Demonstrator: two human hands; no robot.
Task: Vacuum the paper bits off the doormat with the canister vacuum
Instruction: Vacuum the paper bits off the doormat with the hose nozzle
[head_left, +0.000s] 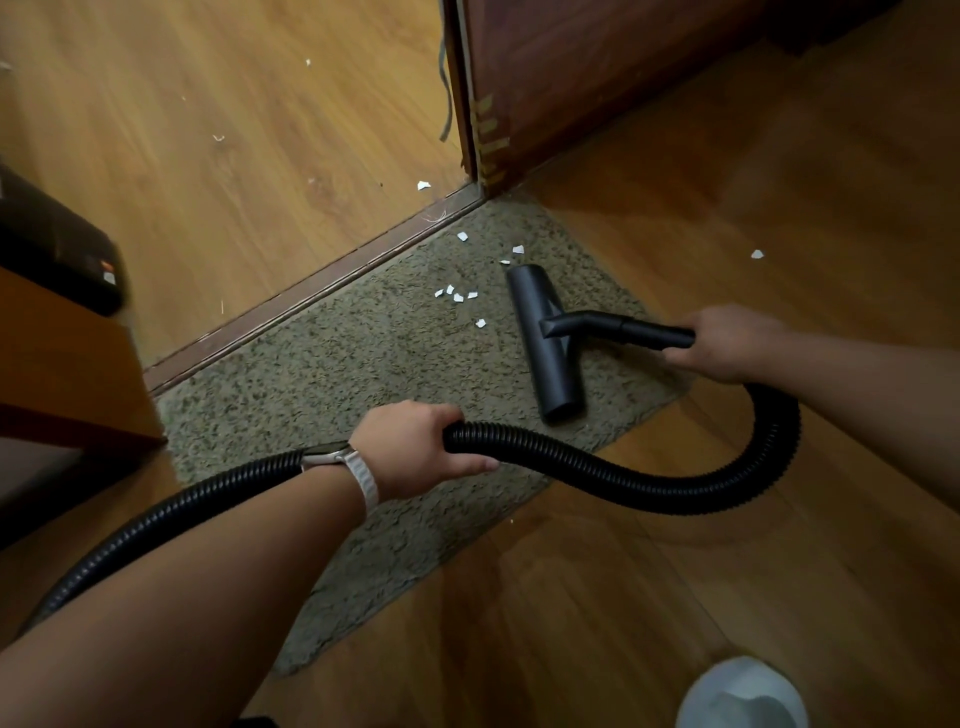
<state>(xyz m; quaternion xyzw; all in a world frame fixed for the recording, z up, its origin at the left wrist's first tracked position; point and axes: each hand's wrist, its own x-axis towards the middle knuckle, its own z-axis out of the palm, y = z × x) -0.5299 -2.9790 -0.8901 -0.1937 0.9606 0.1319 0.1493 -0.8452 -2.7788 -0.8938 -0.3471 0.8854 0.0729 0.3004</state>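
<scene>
several paper bits (457, 296) on doormat (337, 364), mid-pass.
right hand (727, 343) clamps wand (644, 332), left hand (415, 452) wraps hose (649, 480); next, slide nozzle (543, 343) onto bits.

Count on inspection: one mat (363, 364), one nozzle (545, 343), one hose (623, 478). Two hands: left hand (415, 447), right hand (727, 343). Eight paper bits (458, 297) on mat, twelve o'clock. At least four floor bits (423, 185), ten to two o'clock.

Wood floor (208, 104) — dark door (597, 78)
</scene>
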